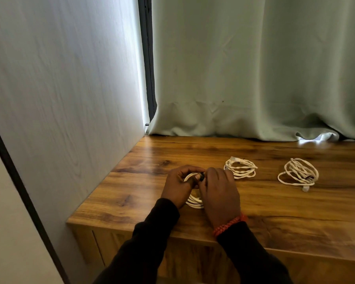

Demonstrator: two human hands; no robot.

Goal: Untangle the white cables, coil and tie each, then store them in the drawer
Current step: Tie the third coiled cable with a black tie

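A: Start at the left. What can't you make out?

B: The coil (194, 198) on the desk (131, 181) is mostly hidden. Both hands cover it; only a few white loops show between the wrists and a short arc shows under the left fingers.

A: And the left hand (179, 184)?

B: Its fingers curl round the coil's upper arc, thumb near a small black tie (202, 177). I can't tell whether the tie is fastened; it is tiny and half covered.

A: The right hand (220, 193)?

B: Seen from the back, fingers bent down onto the same spot, tips at the tie. It looks like a pinch on the tie, though the fingertips themselves are hidden. A red bracelet (230, 224) sits at that wrist, above a dark sleeve.

A: Further right?

B: A second coil (241, 168) lies just beside the right hand, a plug at its top. A third coil (298, 173) lies well apart, looser, with a dark spot inside that is too small to name and a plug hanging at its near edge.

A: The drawer?

B: The desk front is mostly blocked by the arms; I can't pick out a drawer.
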